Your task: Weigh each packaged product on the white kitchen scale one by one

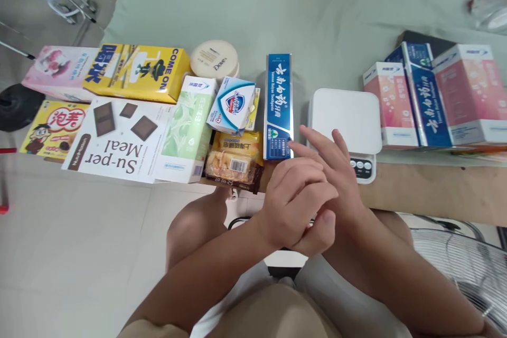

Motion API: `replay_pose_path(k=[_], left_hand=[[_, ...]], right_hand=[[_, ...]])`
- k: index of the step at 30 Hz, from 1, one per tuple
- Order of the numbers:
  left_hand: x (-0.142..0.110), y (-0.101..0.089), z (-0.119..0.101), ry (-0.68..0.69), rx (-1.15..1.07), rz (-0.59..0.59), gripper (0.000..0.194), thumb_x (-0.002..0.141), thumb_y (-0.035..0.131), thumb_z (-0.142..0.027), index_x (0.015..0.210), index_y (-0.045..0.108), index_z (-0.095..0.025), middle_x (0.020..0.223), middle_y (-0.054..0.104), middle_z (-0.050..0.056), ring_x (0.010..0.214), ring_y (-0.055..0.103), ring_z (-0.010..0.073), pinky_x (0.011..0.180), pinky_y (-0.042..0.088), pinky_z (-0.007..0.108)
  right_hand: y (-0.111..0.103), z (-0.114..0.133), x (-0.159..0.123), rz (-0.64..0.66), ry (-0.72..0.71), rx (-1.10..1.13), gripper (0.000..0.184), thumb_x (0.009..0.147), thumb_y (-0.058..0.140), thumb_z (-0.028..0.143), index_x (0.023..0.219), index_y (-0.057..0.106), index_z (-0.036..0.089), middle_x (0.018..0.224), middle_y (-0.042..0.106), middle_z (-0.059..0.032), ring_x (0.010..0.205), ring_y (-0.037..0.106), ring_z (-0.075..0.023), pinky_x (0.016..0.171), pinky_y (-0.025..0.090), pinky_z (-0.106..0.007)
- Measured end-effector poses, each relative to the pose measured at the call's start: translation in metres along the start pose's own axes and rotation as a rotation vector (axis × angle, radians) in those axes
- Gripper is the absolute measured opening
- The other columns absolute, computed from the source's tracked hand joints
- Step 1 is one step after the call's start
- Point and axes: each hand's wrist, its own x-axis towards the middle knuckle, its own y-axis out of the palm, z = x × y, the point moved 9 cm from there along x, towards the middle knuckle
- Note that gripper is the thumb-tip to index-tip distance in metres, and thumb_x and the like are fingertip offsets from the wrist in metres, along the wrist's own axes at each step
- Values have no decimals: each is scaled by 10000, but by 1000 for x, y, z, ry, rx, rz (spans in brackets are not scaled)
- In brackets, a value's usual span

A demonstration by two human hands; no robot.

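My left hand (299, 203) is closed, its fingers curled and pressed against or just in front of my right hand; nothing shows in it. My right hand (336, 171) is open, fingers spread toward the table. Just beyond the fingertips stands a blue toothpaste box (278, 100). A white kitchen scale (344, 116) lies to the right, its buttons partly behind my right hand. Left of the toothpaste box are a soap box (233, 103), wrapped snacks (233, 158) and a green-and-white box (186, 127).
A round Dove tub (215, 58), yellow carton (138, 71), pink box (59, 71), puff snack pack (55, 127) and Su-per Meal box (119, 140) stand left. Pink boxes (390, 103) and another toothpaste box (425, 95) are right. A fan (467, 269) stands below the table edge.
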Motion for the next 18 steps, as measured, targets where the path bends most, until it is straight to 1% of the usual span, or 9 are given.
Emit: replay_pose_path(k=[2, 4, 7, 11, 13, 15, 16, 18], left_hand=[[3, 7, -4, 16, -7, 1, 114, 907, 503, -245, 941, 602, -201, 907, 634, 52, 956, 671, 200, 877, 613, 366], [5, 18, -7, 25, -18, 5, 135, 917, 487, -253, 953, 608, -204, 919, 641, 57, 971, 678, 209, 870, 620, 372], [9, 43, -8, 0, -50, 31, 146, 911, 485, -248, 991, 602, -211, 944, 647, 57, 981, 678, 207, 861, 624, 372], [13, 82, -9, -37, -122, 86, 154, 906, 482, -240, 1010, 591, -206, 969, 655, 72, 967, 661, 214, 875, 616, 379], [14, 100, -11, -39, -160, 99, 160, 925, 479, -260, 1012, 596, -193, 987, 659, 87, 977, 656, 223, 884, 608, 380], [14, 116, -14, -21, -196, 94, 183, 947, 471, -286, 1017, 602, -179, 999, 660, 97, 988, 651, 224, 888, 602, 372], [14, 123, -15, -16, -210, 92, 195, 955, 465, -292, 1020, 604, -172, 999, 659, 99, 988, 647, 222, 888, 598, 366], [12, 138, -16, -20, -221, 112, 203, 962, 463, -294, 1029, 605, -165, 1002, 656, 100, 995, 641, 220, 891, 590, 360]], right_hand=[[-21, -8, -3, -118, 11, -2, 330, 1065, 376, 320, 1290, 614, 293, 1345, 734, -60, 1301, 689, -196, 1289, 416, -446], [-38, -22, -9, -179, 51, 0, 272, 1037, 435, 264, 1216, 636, 295, 1268, 757, -45, 1215, 726, -196, 1241, 472, -439], [-53, -49, -21, -193, 134, 9, 244, 1007, 491, 207, 1165, 659, 285, 1225, 762, -61, 1175, 738, -232, 1157, 537, -460], [-70, -85, -41, -236, 220, -34, 244, 984, 542, 235, 1191, 670, 259, 1247, 749, -90, 1172, 732, -272, 1052, 595, -478], [-73, -103, -51, -227, 282, -106, 295, 977, 529, 254, 1237, 664, 220, 1314, 724, -125, 1244, 702, -307, 1066, 587, -509], [-77, -120, -60, -202, 355, -210, 371, 980, 496, 276, 1304, 642, 170, 1411, 676, -172, 1346, 645, -352, 1109, 553, -560], [-78, -127, -64, -175, 396, -259, 415, 986, 471, 291, 1347, 621, 149, 1461, 646, -190, 1396, 607, -374, 1131, 530, -587], [-75, -140, -72, -61, 495, -317, 494, 1004, 420, 317, 1445, 553, 137, 1561, 571, -195, 1492, 511, -399, 1174, 476, -626]])
